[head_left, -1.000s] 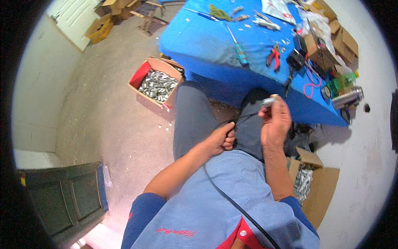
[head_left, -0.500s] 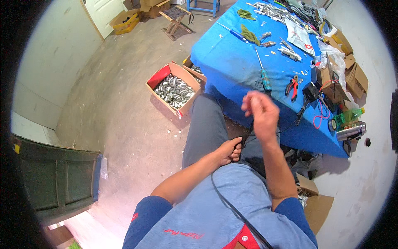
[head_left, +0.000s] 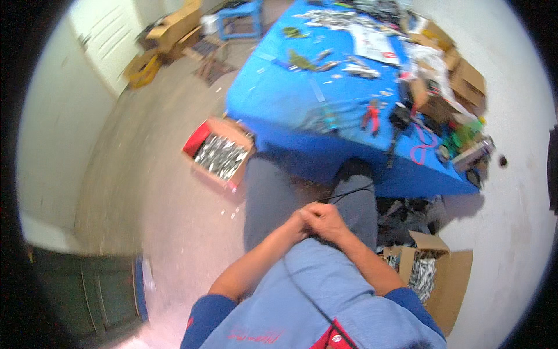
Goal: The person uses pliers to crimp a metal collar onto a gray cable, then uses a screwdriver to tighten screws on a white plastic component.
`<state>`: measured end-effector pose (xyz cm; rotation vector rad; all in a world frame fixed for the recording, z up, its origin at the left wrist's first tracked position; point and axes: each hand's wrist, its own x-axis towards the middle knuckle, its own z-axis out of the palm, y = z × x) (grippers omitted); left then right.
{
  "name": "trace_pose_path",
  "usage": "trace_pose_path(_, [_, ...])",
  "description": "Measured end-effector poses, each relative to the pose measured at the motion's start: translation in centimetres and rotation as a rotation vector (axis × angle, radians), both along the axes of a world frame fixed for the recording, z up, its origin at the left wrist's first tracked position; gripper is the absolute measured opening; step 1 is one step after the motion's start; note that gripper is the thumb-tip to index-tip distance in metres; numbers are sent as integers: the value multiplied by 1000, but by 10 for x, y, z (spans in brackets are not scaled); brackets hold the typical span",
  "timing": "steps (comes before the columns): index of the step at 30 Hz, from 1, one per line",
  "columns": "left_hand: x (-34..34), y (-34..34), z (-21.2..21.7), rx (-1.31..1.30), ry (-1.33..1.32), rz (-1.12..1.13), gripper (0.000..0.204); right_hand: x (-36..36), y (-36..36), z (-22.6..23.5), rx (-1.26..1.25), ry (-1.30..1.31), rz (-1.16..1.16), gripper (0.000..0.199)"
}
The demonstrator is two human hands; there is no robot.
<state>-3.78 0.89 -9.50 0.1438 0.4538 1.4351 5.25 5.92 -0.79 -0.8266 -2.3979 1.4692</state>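
I see both hands pressed together over the lap: the left hand (head_left: 301, 221) and the right hand (head_left: 329, 222) have their fingers closed on a thin black cable (head_left: 347, 193), which arcs up from the fists toward the blue table (head_left: 285, 99). A red-flapped cardboard box (head_left: 220, 154) of silvery parts sits on the floor left; a brown open box (head_left: 433, 273) sits right.

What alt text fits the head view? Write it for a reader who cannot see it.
Seen from above, a seated person's left hand and right hand are clasped together in the lap around a thin black cable. Ahead stands a blue table strewn with tools, with an open box of metal parts on the floor beside it.
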Motion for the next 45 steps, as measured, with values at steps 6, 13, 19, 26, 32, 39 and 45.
trace_pose_path(6, [-7,-3,17,-415,197,-106,23,11,11,-9,57,46,-24,26])
trace_pose_path(13, [-11,-8,11,-441,-5,-161,33,26,50,4,156,34,-94,25])
trace_pose_path(19, [-16,-7,21,-477,-19,-140,35,25,112,45,319,217,-259,24])
trace_pose_path(26, [-26,-7,7,-469,-95,-138,37,-1,173,80,400,196,-349,23])
trace_pose_path(32, [-28,1,-3,-503,-145,-139,36,-36,204,85,442,221,-335,22])
trace_pose_path(39, [-33,13,-9,-532,-162,-182,35,-81,252,80,475,227,-288,22])
trace_pose_path(45, [-40,12,-17,-537,-136,-169,35,-138,308,77,499,57,-286,32])
